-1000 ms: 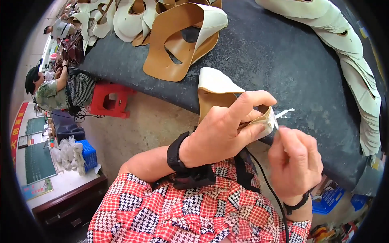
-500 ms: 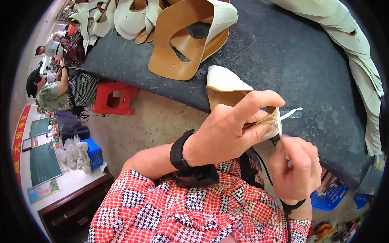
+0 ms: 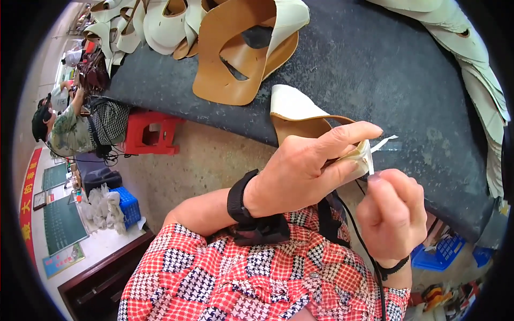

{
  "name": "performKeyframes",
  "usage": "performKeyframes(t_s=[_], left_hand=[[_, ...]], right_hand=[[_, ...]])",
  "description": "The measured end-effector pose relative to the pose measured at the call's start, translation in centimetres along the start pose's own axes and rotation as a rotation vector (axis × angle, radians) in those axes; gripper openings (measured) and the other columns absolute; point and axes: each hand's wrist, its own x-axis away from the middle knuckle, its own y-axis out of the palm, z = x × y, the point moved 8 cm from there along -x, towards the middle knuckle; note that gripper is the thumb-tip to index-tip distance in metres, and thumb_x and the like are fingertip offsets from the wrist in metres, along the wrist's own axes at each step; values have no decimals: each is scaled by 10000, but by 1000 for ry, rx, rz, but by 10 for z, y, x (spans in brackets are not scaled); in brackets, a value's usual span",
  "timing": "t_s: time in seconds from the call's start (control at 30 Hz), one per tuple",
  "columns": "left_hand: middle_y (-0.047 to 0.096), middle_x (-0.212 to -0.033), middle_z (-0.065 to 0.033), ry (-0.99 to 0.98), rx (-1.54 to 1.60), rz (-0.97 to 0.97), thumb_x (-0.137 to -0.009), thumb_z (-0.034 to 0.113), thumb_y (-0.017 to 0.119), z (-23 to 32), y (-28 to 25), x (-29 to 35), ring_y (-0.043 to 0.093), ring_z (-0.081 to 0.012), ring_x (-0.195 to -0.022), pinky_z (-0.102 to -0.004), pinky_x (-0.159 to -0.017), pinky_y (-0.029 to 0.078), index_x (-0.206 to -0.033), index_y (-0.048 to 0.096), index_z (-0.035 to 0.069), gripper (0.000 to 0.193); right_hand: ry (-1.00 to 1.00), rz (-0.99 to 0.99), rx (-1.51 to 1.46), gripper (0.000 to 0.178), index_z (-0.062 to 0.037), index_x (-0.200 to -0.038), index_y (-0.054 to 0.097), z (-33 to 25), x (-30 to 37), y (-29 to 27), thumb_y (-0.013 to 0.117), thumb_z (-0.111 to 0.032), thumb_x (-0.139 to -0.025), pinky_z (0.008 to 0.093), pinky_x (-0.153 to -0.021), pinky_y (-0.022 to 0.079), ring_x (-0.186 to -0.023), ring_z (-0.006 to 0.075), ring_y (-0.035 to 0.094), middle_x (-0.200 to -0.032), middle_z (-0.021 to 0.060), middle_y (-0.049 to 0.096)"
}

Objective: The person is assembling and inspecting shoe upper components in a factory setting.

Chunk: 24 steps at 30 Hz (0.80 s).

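Observation:
My left hand point(image 3: 300, 174) pinches the edge of a shoe upper point(image 3: 294, 101), white outside with a tan lining, over the near edge of the dark table. Its fingers hide much of the piece. From that pinched edge a thin white strip point(image 3: 371, 166) runs down to my right hand point(image 3: 393, 214), whose thumb and finger are closed on its end. A loose white tail sticks out to the right, above the tabletop. A larger curved upper point(image 3: 214, 75), tan side showing, lies farther back on the table.
White uppers point(image 3: 168, 27) are heaped at the back left, and a long overlapping stack point(image 3: 482, 91) lines the right side of the dark table point(image 3: 364, 64). A red stool point(image 3: 152, 131) and a seated person point(image 3: 69, 125) are at left. A blue basket point(image 3: 441, 251) stands lower right.
My right hand has drawn slightly down and away from the upper, so more of the white strip shows between the hands. My left hand keeps its hold, index finger straighter.

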Motion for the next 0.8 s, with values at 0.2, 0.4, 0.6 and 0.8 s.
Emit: performKeyframes(t_s=[0.2, 0.4, 0.6, 0.8], left_hand=[[644, -915, -78, 63, 28, 48, -774, -26, 607, -4, 3, 2, 631, -129, -801, -235, -684, 495, -1075, 570, 24, 308], [653, -859, -76, 70, -24, 38, -773, -26, 613, -2, 1, 2, 626, -112, -760, -225, -658, 490, -1006, 606, 22, 238], [659, -825, -65, 69, -12, 37, -775, -5, 624, 6, -3, 4, 615, -80, -698, -212, -605, 484, -1012, 611, 25, 240], [655, -839, -63, 87, -4, 80, -814, 19, 597, 8, -7, 9, 606, -82, -702, -207, -612, 474, -1047, 587, 7, 234]], right_hand=[[-201, -160, 107, 266, -45, -803, 617, -10, 1, 19, 664, -25, -543, 255, -516, 453, -678, 183, 584, -867, 101, 557], [-210, -170, 19, 256, -36, -780, 621, -8, 0, 22, 644, 7, -528, 258, -524, 462, -639, 191, 585, -867, 117, 563], [798, -24, -645, 359, -2, -1072, 539, 77, 24, -3, 587, 36, -719, 170, -511, 401, -631, 46, 505, -919, 47, 545], [731, -269, -895, 36, 6, -811, 588, 76, 9, 38, 593, -28, -821, 160, -564, 387, -633, 36, 490, -735, -3, 561]])
